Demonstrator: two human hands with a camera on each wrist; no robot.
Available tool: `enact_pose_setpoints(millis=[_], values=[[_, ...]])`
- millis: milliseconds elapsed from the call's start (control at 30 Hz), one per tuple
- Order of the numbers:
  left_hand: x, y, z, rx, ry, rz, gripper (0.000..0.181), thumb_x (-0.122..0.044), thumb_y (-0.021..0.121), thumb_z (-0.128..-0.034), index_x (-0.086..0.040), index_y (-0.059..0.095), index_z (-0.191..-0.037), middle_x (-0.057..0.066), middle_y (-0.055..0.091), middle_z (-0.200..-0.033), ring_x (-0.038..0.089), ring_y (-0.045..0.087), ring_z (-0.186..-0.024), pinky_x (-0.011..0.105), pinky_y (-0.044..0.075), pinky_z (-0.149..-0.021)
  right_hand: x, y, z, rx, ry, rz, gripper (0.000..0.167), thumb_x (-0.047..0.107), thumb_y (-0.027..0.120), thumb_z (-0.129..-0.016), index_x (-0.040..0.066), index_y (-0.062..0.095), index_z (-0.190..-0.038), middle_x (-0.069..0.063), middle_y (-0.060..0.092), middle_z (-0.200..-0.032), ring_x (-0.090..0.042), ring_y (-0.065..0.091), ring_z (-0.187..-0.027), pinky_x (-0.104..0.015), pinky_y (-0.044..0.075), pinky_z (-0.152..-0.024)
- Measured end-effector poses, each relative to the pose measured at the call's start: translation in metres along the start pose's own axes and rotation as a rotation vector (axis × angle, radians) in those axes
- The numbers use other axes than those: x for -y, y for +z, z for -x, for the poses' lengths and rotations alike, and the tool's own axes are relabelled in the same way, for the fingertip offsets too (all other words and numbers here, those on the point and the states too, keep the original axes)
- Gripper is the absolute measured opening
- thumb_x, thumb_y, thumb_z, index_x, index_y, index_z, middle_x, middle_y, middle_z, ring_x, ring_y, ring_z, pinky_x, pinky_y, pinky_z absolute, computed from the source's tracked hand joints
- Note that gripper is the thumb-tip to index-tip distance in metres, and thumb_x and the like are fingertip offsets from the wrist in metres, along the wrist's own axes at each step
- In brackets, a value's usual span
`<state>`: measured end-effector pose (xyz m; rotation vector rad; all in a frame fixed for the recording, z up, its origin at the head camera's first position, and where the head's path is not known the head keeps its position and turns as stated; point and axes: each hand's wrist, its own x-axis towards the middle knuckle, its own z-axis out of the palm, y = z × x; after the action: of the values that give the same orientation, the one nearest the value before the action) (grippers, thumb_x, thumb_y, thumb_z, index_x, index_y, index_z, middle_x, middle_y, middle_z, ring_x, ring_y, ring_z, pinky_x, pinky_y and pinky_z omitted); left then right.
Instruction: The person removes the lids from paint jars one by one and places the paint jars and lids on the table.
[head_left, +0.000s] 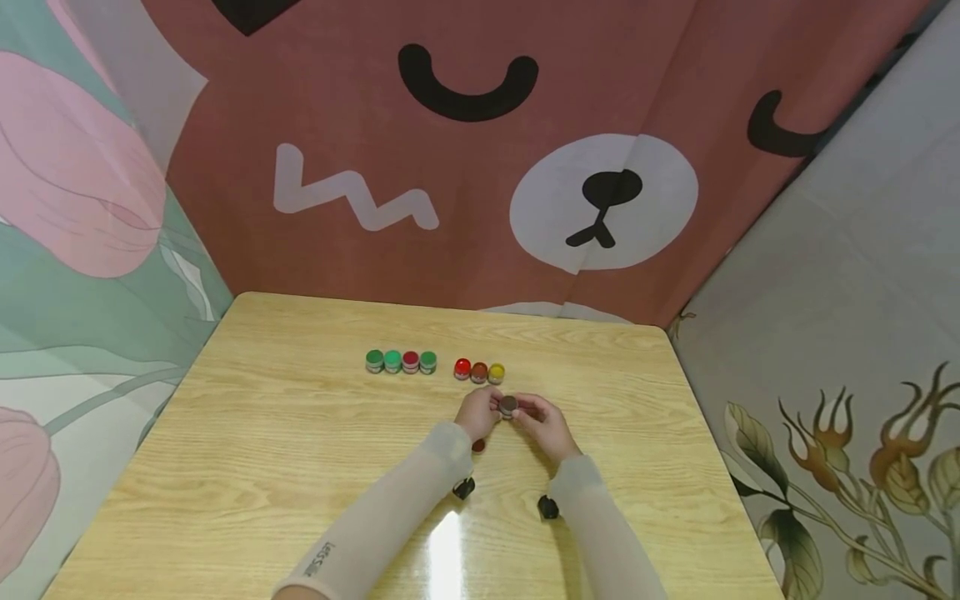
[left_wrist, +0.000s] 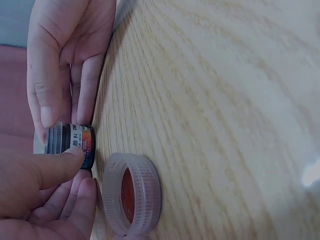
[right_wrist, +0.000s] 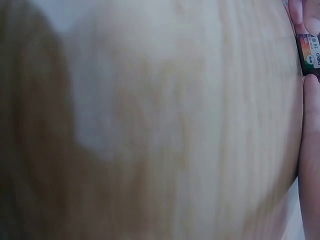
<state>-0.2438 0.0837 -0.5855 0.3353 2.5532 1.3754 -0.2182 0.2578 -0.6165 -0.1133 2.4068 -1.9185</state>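
A small paint jar with a dark brown top (head_left: pixel 508 406) is between my two hands, close to the tabletop. My left hand (head_left: pixel 478 412) pinches it, the thumb pressing on the printed label in the left wrist view. From the other side my right hand (head_left: pixel 546 428) grips it with thumb and fingers near the ribbed rim. A clear ribbed lid (left_wrist: pixel 145 195) with dark red inside lies on the table beside the left hand; the forearm partly hides this lid (head_left: pixel 478 446) in the head view. The right wrist view catches only the jar's label (right_wrist: pixel 310 52) and some fingers at its edge.
A row of several green and red paint jars (head_left: pixel 401 362) stands toward the back of the wooden table (head_left: pixel 285 417). Right of it sit a red jar (head_left: pixel 462 368), a brown-red jar (head_left: pixel 479 372) and a yellow jar (head_left: pixel 497 372). Printed cloth hangs behind the table.
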Motion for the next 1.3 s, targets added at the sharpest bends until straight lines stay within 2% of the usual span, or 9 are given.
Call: enact_pose_setpoints(millis=[200,467,700,833,1033,1200,1300], values=[[-0.001,0.000,0.000,0.006,-0.002,0.021,0.019,0.009,0.070,-0.0894,0.002,0.066,-0.107,0.012,0.069,-0.101,0.025,0.066,-0.096,0.037,0.057,-0.087,-0.001,0.000,0.000,-0.016,0.028,0.020,0.033,0.007,0.072,-0.094,0.002,0.067,-0.127,-0.011,0.068,-0.124,-0.016,0.064,-0.106,-0.025,0.053,-0.092],[-0.002,-0.001,0.001,0.004,-0.008,0.007,0.018,0.008,0.070,-0.0900,0.002,0.066,-0.107,0.010,0.068,-0.099,0.023,0.065,-0.094,0.035,0.056,-0.086,0.000,0.000,-0.001,-0.018,0.056,-0.022,0.031,0.004,0.069,-0.096,-0.003,0.064,-0.126,-0.019,0.065,-0.125,-0.016,0.062,-0.105,-0.022,0.053,-0.088],[-0.005,-0.001,0.002,0.010,-0.025,-0.007,0.020,0.007,0.068,-0.0918,0.002,0.066,-0.111,0.012,0.068,-0.103,0.025,0.065,-0.098,0.038,0.056,-0.090,-0.002,-0.002,0.000,0.010,0.028,0.012,0.034,0.011,0.066,-0.099,0.004,0.065,-0.132,-0.012,0.067,-0.128,-0.014,0.063,-0.110,-0.019,0.052,-0.091],[-0.006,-0.002,0.003,0.009,-0.020,-0.011,0.019,0.007,0.068,-0.0914,0.002,0.066,-0.109,0.012,0.069,-0.102,0.025,0.066,-0.097,0.037,0.056,-0.089,-0.001,-0.002,0.001,0.009,0.031,-0.010,0.032,0.009,0.065,-0.099,0.001,0.063,-0.130,-0.015,0.065,-0.128,-0.016,0.062,-0.110,-0.018,0.051,-0.090],[-0.004,-0.001,0.004,0.002,-0.002,-0.007,0.017,0.008,0.069,-0.0901,0.002,0.066,-0.106,0.011,0.069,-0.099,0.025,0.066,-0.094,0.036,0.057,-0.087,0.018,-0.003,0.007,0.034,0.054,-0.046,0.029,0.004,0.066,-0.098,-0.005,0.064,-0.126,-0.018,0.064,-0.127,-0.014,0.062,-0.107,-0.020,0.052,-0.089],[-0.003,-0.001,0.002,0.005,-0.019,-0.007,0.018,0.006,0.070,-0.0907,0.002,0.066,-0.108,0.011,0.069,-0.100,0.024,0.066,-0.096,0.036,0.056,-0.087,0.031,-0.001,0.012,0.049,0.043,-0.077,0.033,0.000,0.071,-0.093,-0.006,0.064,-0.125,-0.021,0.063,-0.128,-0.013,0.062,-0.104,-0.021,0.054,-0.089],[-0.004,-0.001,0.002,0.015,-0.036,-0.002,0.019,0.007,0.069,-0.0912,0.001,0.066,-0.109,0.011,0.069,-0.102,0.025,0.066,-0.097,0.038,0.056,-0.089,0.030,0.000,0.012,0.043,0.038,-0.077,0.033,-0.001,0.071,-0.093,-0.006,0.065,-0.125,-0.021,0.063,-0.127,-0.013,0.063,-0.104,-0.021,0.054,-0.089]])
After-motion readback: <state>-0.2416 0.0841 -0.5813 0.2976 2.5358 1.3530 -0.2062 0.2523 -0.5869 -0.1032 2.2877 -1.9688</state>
